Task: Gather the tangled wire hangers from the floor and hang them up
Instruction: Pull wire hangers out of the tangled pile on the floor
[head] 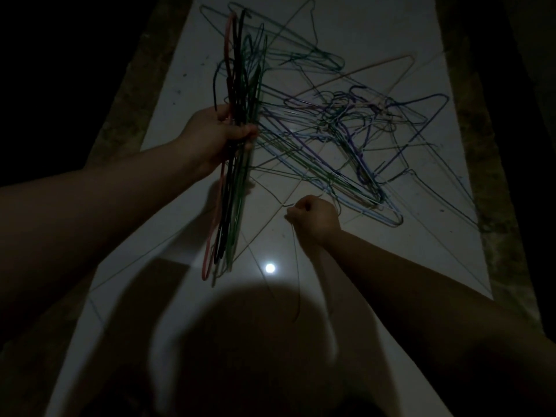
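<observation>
A dark, rough border strip runs along the left edge of the glossy white tiled floor. Beside that edge, raised above the floor, the left hand grips a gathered bundle of pink, black and green wire hangers. Its fingers are curled round the middle of the bundle, which stands nearly upright, with ends reaching well above and below the fist. Near the middle of the floor, toward its near end, lies a small round reflection of a lamp, and below it the rounded shadow of the person. Just right of the reflection, the right hand is closed in a fist low over the floor, pinching a single thin dark wire hanger. One strand of this hanger trails from the fist toward the near edge. Beyond that hand, from the centre of the floor to its right edge and far end, spreads the tangled heap of purple, blue, green and pale wire hangers, lying flat and interlocked. A second dark border strip follows the right edge.
</observation>
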Demonstrator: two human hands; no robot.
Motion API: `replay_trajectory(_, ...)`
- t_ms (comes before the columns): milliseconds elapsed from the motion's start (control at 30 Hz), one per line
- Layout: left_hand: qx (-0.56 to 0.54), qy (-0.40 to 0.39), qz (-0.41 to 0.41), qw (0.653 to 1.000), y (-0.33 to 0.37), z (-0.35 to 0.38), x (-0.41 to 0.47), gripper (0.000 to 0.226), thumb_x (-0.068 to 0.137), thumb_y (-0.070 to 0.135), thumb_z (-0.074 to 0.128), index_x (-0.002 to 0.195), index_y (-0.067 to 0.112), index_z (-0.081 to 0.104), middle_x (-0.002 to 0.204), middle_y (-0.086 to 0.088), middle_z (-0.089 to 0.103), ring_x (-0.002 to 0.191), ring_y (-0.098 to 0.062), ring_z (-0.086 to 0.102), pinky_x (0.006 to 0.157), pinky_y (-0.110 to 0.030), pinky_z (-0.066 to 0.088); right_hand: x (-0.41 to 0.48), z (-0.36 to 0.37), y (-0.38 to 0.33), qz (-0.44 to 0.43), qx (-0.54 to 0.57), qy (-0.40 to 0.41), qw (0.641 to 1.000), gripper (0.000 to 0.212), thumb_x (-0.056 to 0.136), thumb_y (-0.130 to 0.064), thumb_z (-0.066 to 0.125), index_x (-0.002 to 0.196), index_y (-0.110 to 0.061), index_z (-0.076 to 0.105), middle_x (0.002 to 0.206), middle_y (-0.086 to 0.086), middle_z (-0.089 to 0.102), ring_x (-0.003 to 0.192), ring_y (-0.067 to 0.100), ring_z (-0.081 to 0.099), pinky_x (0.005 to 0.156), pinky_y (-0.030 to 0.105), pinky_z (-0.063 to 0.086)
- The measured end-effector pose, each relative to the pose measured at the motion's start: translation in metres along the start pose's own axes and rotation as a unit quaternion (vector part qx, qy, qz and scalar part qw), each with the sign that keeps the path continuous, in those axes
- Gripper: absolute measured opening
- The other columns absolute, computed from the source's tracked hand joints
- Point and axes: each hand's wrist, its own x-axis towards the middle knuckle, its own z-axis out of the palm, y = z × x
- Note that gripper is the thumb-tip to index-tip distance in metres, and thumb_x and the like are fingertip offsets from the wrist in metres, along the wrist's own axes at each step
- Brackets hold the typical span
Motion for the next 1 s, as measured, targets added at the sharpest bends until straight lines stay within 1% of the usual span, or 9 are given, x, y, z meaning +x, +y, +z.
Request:
replay_trajectory(167, 0.003, 0.012, -0.01, 1.0, -0.007, -0.01, 0.003, 0.024, 0.087, -0.009, 0.052, 0.082, 0.013, 0.058, 0.061, 0.007, 0.067, 0.068, -0.011, 0.064, 0.07, -0.024, 0.055, 0.008, 0.007, 0.002, 0.009, -0.099, -0.003, 0.995, 0.025, 0.083, -0.035, 0.069, 0.076, -0.014, 0.056, 0.075, 0.004, 0.058, 0.072, 0.017, 0.054, 0.065, 0.025, 0.038)
replay_trajectory(300, -0.009, 0.024, -0.016, 1.0, -0.011, -0.013, 0.007, 0.025, 0.087, -0.01, 0.051, 0.083, 0.013, 0.057, 0.074, 0.0, 0.065, 0.072, -0.01, 0.066, 0.072, -0.024, 0.056, 0.012, 0.013, -0.005, 0.017, -0.16, -0.029, 0.987, 0.027, 0.088, -0.035, 0.063, 0.081, -0.009, 0.063, 0.082, 0.01, 0.064, 0.078, 0.022, 0.059, 0.067, 0.025, 0.041)
replay_trajectory(433, -0.011, 0.017, -0.012, 1.0, -0.011, -0.015, 0.01, 0.026, 0.088, -0.01, 0.049, 0.083, 0.014, 0.056, 0.077, -0.001, 0.064, 0.074, -0.011, 0.064, 0.072, -0.024, 0.056, 0.018, 0.018, -0.006, 0.035, -0.162, -0.024, 0.986, 0.029, 0.089, -0.033, 0.062, 0.085, -0.006, 0.066, 0.083, 0.009, 0.064, 0.082, 0.022, 0.06, 0.068, 0.024, 0.039)
replay_trajectory(567, -0.012, 0.008, -0.013, 1.0, -0.011, -0.019, 0.013, 0.026, 0.088, -0.01, 0.049, 0.084, 0.014, 0.057, 0.073, 0.003, 0.066, 0.076, -0.009, 0.066, 0.073, -0.024, 0.056, 0.023, 0.02, -0.005, 0.058, -0.112, -0.014, 0.992, 0.037, 0.089, -0.027, 0.06, 0.055, -0.016, 0.053, 0.057, -0.002, 0.05, 0.064, 0.016, 0.054, 0.062, 0.022, 0.035)
replay_trajectory(633, -0.017, 0.014, -0.015, 1.0, -0.011, -0.022, 0.014, 0.028, 0.088, -0.011, 0.049, 0.083, 0.015, 0.057, 0.07, 0.005, 0.067, 0.073, -0.008, 0.066, 0.072, -0.024, 0.056, 0.022, 0.019, -0.006, 0.056, -0.109, -0.015, 0.992, 0.042, 0.09, -0.023, 0.057, 0.05, -0.018, 0.047, 0.053, -0.003, 0.045, 0.054, 0.011, 0.046, 0.061, 0.022, 0.033)
replay_trajectory(700, -0.013, 0.019, -0.013, 1.0, -0.01, -0.023, 0.014, 0.027, 0.088, -0.01, 0.05, 0.084, 0.015, 0.057, 0.079, 0.001, 0.064, 0.077, -0.009, 0.066, 0.072, -0.023, 0.056, 0.019, 0.017, -0.006, 0.037, -0.12, -0.021, 0.992, 0.043, 0.093, -0.019, 0.053, 0.051, -0.016, 0.044, 0.053, -0.001, 0.043, 0.052, 0.01, 0.042, 0.06, 0.022, 0.032)
replay_trajectory(767, -0.012, 0.021, -0.011, 1.0, -0.009, -0.024, 0.013, 0.027, 0.088, -0.01, 0.05, 0.083, 0.016, 0.056, 0.084, -0.001, 0.062, 0.081, -0.011, 0.064, 0.074, -0.023, 0.056, 0.015, 0.016, -0.006, 0.019, -0.1, -0.033, 0.994, 0.04, 0.094, -0.014, 0.05, 0.054, -0.009, 0.05, 0.055, 0.003, 0.049, 0.056, 0.018, 0.052, 0.059, 0.026, 0.039)
replay_trajectory(900, -0.013, 0.021, -0.009, 1.0, -0.005, -0.022, 0.012, 0.028, 0.089, -0.009, 0.048, 0.082, 0.017, 0.055, 0.084, -0.001, 0.062, 0.082, -0.011, 0.064, 0.076, -0.024, 0.055, 0.011, 0.018, -0.002, 0.029, 0.029, -0.003, 0.999, 0.03, 0.093, -0.016, 0.053, 0.07, 0.001, 0.064, 0.059, 0.006, 0.06, 0.064, 0.027, 0.065, 0.069, 0.037, 0.055)
replay_trajectory(1000, -0.011, 0.023, -0.002, 1.0, -0.003, -0.017, 0.009, 0.027, 0.089, -0.01, 0.049, 0.082, 0.016, 0.055, 0.084, -0.003, 0.061, 0.079, -0.011, 0.063, 0.074, -0.023, 0.055, 0.01, 0.016, -0.006, 0.058, 0.108, 0.027, 0.992, 0.028, 0.093, -0.014, 0.053, 0.068, -0.004, 0.06, 0.059, 0.007, 0.058, 0.056, 0.021, 0.059, 0.06, 0.033, 0.055)
